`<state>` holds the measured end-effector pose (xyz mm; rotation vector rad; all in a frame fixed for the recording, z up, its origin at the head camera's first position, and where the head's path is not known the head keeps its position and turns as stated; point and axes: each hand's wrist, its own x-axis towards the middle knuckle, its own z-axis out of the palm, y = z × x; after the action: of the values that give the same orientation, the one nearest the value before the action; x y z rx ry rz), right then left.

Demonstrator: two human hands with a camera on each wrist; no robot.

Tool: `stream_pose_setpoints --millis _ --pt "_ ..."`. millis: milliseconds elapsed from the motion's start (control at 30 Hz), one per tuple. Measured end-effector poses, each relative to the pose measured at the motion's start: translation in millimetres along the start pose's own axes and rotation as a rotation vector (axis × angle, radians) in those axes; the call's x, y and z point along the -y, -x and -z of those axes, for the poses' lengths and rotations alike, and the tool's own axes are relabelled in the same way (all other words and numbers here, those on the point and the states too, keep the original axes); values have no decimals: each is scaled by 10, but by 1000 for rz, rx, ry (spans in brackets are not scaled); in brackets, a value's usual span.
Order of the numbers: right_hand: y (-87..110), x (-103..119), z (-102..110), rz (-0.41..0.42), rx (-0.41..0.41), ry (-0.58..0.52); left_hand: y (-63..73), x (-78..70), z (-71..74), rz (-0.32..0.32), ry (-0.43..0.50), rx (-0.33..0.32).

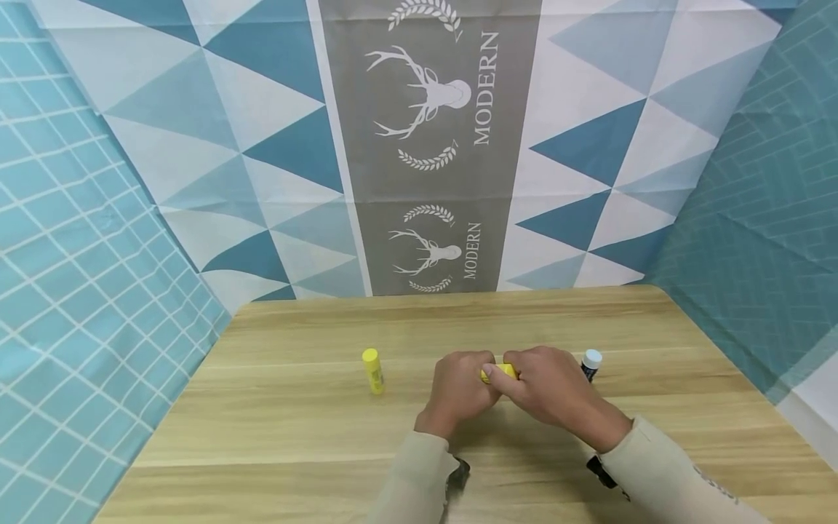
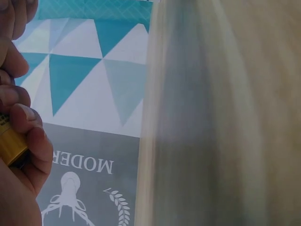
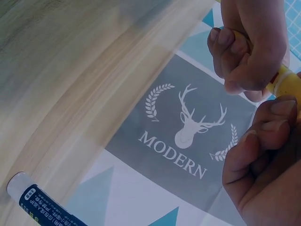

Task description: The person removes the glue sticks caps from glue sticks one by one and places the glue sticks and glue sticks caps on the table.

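Observation:
Both hands are together above the middle of the table, gripping one yellow glue stick (image 1: 500, 373) between them. My left hand (image 1: 461, 386) has its fingers curled round one end. At the other end, my right hand (image 1: 546, 382) grips it, the thumb lying along the tube in the head view. Most of the tube is hidden by the fingers; a short yellow part (image 3: 288, 85) shows between the hands in the right wrist view. To the left stands a second yellow glue stick (image 1: 374, 371). Partly behind the right hand is a dark glue stick with a white cap (image 1: 592, 360).
The wooden table (image 1: 262, 437) ends at a patterned backdrop (image 1: 432, 167) with deer heads and triangles. Blue tiled cloth (image 1: 78, 255) hangs on the left and teal cloth (image 1: 766, 211) on the right. Dark straps show at both sleeves.

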<state>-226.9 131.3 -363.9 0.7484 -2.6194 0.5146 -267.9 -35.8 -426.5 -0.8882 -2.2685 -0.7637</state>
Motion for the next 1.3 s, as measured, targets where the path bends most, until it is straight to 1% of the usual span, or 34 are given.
stream_pose_setpoints --millis 133,300,533,633,733,900,1067,1167,1300 --pt "4 3 20 11 -2 17 -11 -3 19 -18 7 13" --pt "12 11 39 22 1 55 -16 0 30 -18 26 32" --pt "24 4 50 26 -36 64 -27 1 29 -11 54 51" --pt "17 7 49 22 -37 63 -27 3 34 -4 62 45" --pt "14 11 49 12 -35 63 -26 7 32 -1 51 39" --pt "29 11 49 -20 -32 76 -22 10 9 -4 -6 36" --pt "38 -2 51 -39 -29 79 -30 -6 13 -7 -52 13" --pt "34 -1 57 -43 -34 76 -38 -4 16 0 -49 3" --pt "31 11 62 -43 -50 70 -43 0 12 16 -17 -10"
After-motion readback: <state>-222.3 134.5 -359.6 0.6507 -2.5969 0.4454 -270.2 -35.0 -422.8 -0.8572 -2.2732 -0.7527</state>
